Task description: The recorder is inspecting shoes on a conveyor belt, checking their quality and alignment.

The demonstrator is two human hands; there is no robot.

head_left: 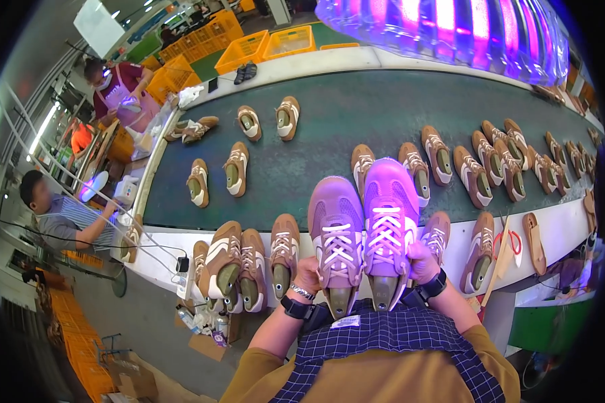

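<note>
Side by side in front of me I hold a pair of brown sneakers with white laces, toes pointing away, an olive shoe last inside each. My left hand [307,275] is closed around the outer heel side of the left sneaker [335,218]. The right sneaker [387,195] is gripped at its outer side by my right hand [421,263], and purple light falls across it. The two shoes touch or nearly touch along their inner sides. My fingers are partly hidden behind them. Just beyond the toes runs a dark green conveyor belt [309,161].
Several similar sneakers [228,258] crowd the white ledge [175,245] at my left. More shoes [474,176] lie on the belt. Red-handled scissors [515,242] and a tan insole-shaped piece [534,243] are at right. A glowing purple lamp [450,33] hangs above. Two co-workers [124,94] are at left.
</note>
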